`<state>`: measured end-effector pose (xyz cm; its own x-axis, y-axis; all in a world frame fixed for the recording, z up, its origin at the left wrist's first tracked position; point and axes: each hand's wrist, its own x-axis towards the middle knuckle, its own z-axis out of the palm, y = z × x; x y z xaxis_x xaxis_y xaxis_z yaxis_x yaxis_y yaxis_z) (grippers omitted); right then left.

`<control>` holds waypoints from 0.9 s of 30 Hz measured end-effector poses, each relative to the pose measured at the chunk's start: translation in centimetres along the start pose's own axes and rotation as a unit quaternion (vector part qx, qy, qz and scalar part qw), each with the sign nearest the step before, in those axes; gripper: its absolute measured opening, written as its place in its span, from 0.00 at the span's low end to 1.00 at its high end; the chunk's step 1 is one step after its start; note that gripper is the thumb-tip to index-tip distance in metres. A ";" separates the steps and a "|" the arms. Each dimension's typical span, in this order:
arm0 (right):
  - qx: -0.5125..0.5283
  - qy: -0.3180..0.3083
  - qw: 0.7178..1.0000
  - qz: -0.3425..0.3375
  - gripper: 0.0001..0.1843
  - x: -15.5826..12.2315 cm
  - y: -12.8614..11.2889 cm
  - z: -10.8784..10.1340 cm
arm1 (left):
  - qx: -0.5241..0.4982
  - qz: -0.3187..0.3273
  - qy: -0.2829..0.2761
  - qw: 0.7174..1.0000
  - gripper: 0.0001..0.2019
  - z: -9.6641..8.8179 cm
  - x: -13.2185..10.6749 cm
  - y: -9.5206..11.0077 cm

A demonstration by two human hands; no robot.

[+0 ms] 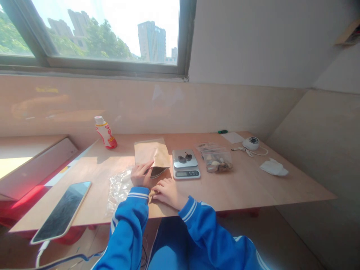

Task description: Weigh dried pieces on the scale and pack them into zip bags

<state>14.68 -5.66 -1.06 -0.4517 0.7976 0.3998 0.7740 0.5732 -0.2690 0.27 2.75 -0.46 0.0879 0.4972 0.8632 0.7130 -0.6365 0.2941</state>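
Note:
My left hand (141, 174) holds the open mouth of a brown paper bag (152, 153) that lies on the wooden table (247, 183). My right hand (168, 192) rests just below it, fingers curled on a small tan thing I cannot make out. Right of the bag stands a small digital scale (185, 164) with two dark pieces (185, 158) on its pan. A clear container (217, 160) with brown and pale pieces sits beside the scale. Both sleeves are blue with white stripes.
A crumpled clear plastic bag (119, 187) lies left of my hands. A phone (62, 210) on a cable lies at the near left. A red and white bottle (105, 132) stands at the back. A white round device (251, 143), a white cloth (273, 167) and a green pen (222, 131) are on the right.

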 end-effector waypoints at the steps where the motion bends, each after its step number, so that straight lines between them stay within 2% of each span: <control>1: 0.017 0.001 1.000 0.002 0.14 -0.2 0.1 -0.6 | 0.002 0.002 -0.002 1.000 0.11 0.0 0.0 0.0; 3: 0.052 0.022 0.998 0.013 0.12 -0.5 0.3 -2.2 | 0.004 0.006 -0.002 1.000 0.11 -0.2 0.1 0.1; 6: 0.072 0.106 0.989 0.076 0.11 -0.7 1.3 -5.1 | 0.003 0.006 -0.008 1.000 0.11 -0.3 0.2 0.2; 9: 0.062 0.181 0.970 0.147 0.11 -1.0 3.9 -7.7 | 0.004 -0.001 -0.013 1.000 0.11 -0.4 0.2 0.3; 11: 0.024 0.201 0.962 0.182 0.12 -1.5 6.3 -8.6 | 0.004 -0.003 -0.006 1.000 0.11 -0.3 0.2 0.2; 15: -0.045 0.197 0.952 0.230 0.11 -2.7 10.2 -8.5 | 0.002 -0.016 -0.010 1.000 0.12 -0.2 0.1 0.2; 18: -0.028 0.198 0.953 0.228 0.11 -3.1 11.5 -7.2 | -0.002 -0.018 -0.011 1.000 0.12 -0.2 0.2 0.3; 23: 0.018 0.244 0.946 0.214 0.19 -2.8 11.2 -6.1 | 0.001 -0.010 -0.010 1.000 0.11 -0.4 0.2 0.4; 27: 0.028 0.283 0.935 0.214 0.20 -2.0 9.2 -6.6 | 0.006 -0.013 -0.011 1.000 0.11 -0.3 0.1 0.2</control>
<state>25.62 -3.20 1.50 0.2122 0.7379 0.6407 0.7989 0.2466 -0.5485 0.25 2.55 -0.18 0.0841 0.5273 0.8455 0.7230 -0.6162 0.3123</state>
